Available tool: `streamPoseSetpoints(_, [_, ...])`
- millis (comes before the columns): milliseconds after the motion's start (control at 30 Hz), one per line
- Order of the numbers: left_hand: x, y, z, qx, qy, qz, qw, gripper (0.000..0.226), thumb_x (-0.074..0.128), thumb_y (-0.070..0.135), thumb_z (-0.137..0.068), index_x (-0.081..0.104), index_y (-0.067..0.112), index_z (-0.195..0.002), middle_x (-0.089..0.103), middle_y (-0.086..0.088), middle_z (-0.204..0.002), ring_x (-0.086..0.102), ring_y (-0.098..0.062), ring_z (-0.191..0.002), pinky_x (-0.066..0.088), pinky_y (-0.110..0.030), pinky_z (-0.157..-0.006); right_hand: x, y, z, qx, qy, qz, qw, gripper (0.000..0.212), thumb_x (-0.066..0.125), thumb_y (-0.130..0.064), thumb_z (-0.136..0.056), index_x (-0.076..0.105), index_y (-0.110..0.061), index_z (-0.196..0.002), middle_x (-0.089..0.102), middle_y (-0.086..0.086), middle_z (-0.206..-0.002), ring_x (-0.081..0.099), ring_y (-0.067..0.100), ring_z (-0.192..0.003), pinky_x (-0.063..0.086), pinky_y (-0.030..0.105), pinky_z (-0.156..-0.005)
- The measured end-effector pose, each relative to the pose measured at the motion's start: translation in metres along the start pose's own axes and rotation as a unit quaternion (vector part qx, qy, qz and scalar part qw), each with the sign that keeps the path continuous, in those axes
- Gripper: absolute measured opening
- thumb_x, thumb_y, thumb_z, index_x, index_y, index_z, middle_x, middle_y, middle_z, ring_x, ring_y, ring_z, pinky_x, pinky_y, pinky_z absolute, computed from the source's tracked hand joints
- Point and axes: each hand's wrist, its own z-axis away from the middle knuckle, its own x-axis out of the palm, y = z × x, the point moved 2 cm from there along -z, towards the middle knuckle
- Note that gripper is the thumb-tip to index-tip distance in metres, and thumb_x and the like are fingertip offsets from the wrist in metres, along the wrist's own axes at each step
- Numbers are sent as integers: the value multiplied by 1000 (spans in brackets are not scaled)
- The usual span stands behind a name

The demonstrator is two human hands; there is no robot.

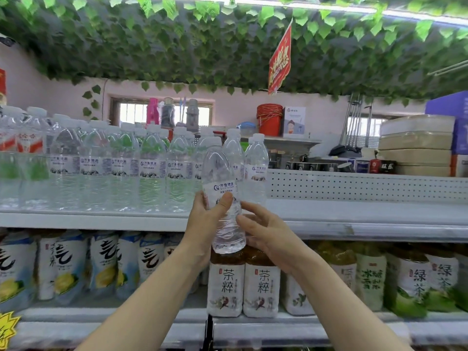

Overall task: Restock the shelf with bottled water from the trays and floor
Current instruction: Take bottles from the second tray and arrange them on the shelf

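Along the left, the top shelf (101, 219) carries a close row of clear water bottles (124, 171) with white-and-blue labels, and at its far left end stand a few bottles with red labels (27, 138). Below them, the lower shelf (76, 314) holds drink bottles with bold black brushwork on their wrappers (63, 264). Toward the middle, the left hand (205, 224) grips the water bottle (222, 188) from the left side, its thumb laid across the front just under the label and its fingers out of sight behind. This bottle is in the air in front of the top shelf's front edge, almost upright with its cap leaning a little to the left. Its base hangs below the shelf board, just above the brown tops of two white-labelled tea bottles (225, 282). The right hand (268, 231) holds the lower part of the same bottle from the right, thumb tip on the front and forefinger reaching round behind. Just behind the held bottle, the last two bottles of the row (257, 168) stand at its right end. Right of them the shelf board is bare (354, 211), backed by a white perforated panel (367, 184). Farther back sits a stack of red buckets (269, 119), and a red sign (279, 62) hangs from the leafy ceiling (177, 46). At the far right, green-labelled tea bottles (417, 277) fill the lower shelf.
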Motion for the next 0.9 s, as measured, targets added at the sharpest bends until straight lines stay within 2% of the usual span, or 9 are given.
streamPoseSetpoints(167, [42, -4, -1, -25, -53, 14, 998, 40, 73, 18, -89, 54, 17, -124, 68, -12, -121, 73, -30, -98, 61, -42, -79, -22, -6, 19, -16, 60, -5, 998, 53, 80, -24, -85, 59, -28, -134, 76, 5, -115, 73, 23, -107, 58, 38, -95])
streamPoseSetpoints(233, [55, -3, -1, -27, -76, -17, 997, 22, 70, 15, -91, 58, 22, -108, 72, -1, -106, 74, -9, -86, 60, -28, -70, -32, -8, 25, -16, 74, -18, 997, 54, 82, -24, -81, 62, -25, -131, 76, 10, -111, 73, 30, -105, 55, 49, -99])
streamPoseSetpoints(300, [64, 2, -4, -34, -104, -56, 992, 17, 70, 13, -91, 57, 22, -98, 71, 2, -95, 73, -3, -75, 58, -29, -68, -43, -9, 30, -16, 91, -24, 995, 50, 82, -22, -82, 63, -24, -128, 76, 12, -108, 74, 31, -101, 58, 48, -95])
streamPoseSetpoints(367, [69, 11, -13, -16, -134, -138, 981, 32, 74, 20, -88, 59, 17, -116, 70, -7, -114, 71, -20, -100, 57, -43, -86, -52, -8, 33, -14, 110, -25, 994, 47, 80, -16, -86, 62, -22, -128, 76, 14, -108, 75, 33, -98, 61, 43, -85])
streamPoseSetpoints(500, [78, 43, -35, 106, -146, -290, 940, 89, 79, 27, -83, 26, 30, -155, 60, -1, -126, 58, -15, -115, 48, -39, -101, -66, -12, 30, -14, 134, -20, 991, 48, 79, -10, -85, 60, -20, -128, 78, 8, -101, 76, 30, -95, 61, 40, -80])
streamPoseSetpoints(600, [91, 71, -53, 201, -162, -401, 879, 103, 83, 30, -79, 16, 38, -157, 52, -6, -144, 49, -18, -130, 40, -42, -111, -74, -21, 21, -18, 128, -11, 992, 48, 80, -12, -85, 59, -23, -127, 79, 3, -98, 76, 23, -92, 60, 38, -77])
streamPoseSetpoints(700, [105, 95, -72, 250, -175, -474, 826, 105, 84, 33, -76, 17, 34, -157, 46, -9, -150, 42, -22, -137, 34, -38, -112, -81, -31, 6, -22, 130, 0, 991, 53, 82, -17, -83, 57, -25, -129, 79, 1, -100, 75, 20, -95, 60, 46, -88])
streamPoseSetpoints(800, [109, 109, -93, 262, -168, -510, 802, 105, 87, 41, -69, 26, 36, -153, 56, -12, -137, 43, -29, -134, 37, -54, -112, -84, -39, -13, -33, 128, 0, 991, 48, 81, -16, -85, 59, -26, -127, 79, -1, -96, 74, 14, -92, 58, 36, -76])
streamPoseSetpoints(900, [107, 109, -111, 260, -156, -530, 792, 103, 90, 42, -63, 33, 37, -148, 60, -11, -128, 45, -29, -129, 40, -54, -108, -85, -36, -31, -31, 123, 6, 992, 50, 82, -18, -84, 58, -26, -128, 78, 0, -100, 73, 15, -97, 51, 31, -73])
